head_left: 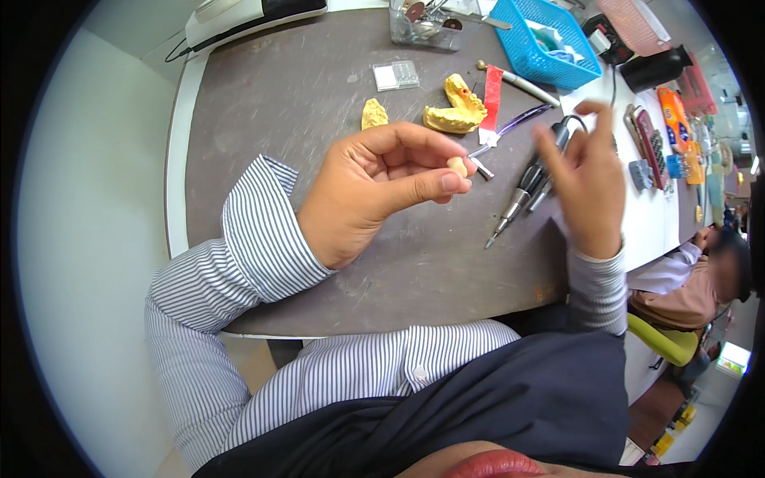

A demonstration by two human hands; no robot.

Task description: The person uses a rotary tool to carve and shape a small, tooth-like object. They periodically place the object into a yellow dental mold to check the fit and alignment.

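Between the thumb and fingertips of my left hand (351, 187) is a small cream-coloured tooth crown (457, 165), held above the bench. My right hand (591, 187), slightly blurred, is raised with its fingers apart and nothing visible in them. Beside and partly beneath it lies a dark rotary handpiece (520, 193) with a metal tip and a cable. Beyond my left hand are a horseshoe-shaped yellow dental cast (454, 115) and a smaller yellow cast piece (373, 115). A red strip (492, 92) and a purple pen-like tool (524, 117) lie to their right.
At the back stand a clear box (426, 33) with discs and tools and a blue basket (558, 70). A flat clear case (396, 76) lies before them. A black bottle (655, 70) and a maroon phone-like object (647, 143) are at right, with a person (673, 291) seated beyond.
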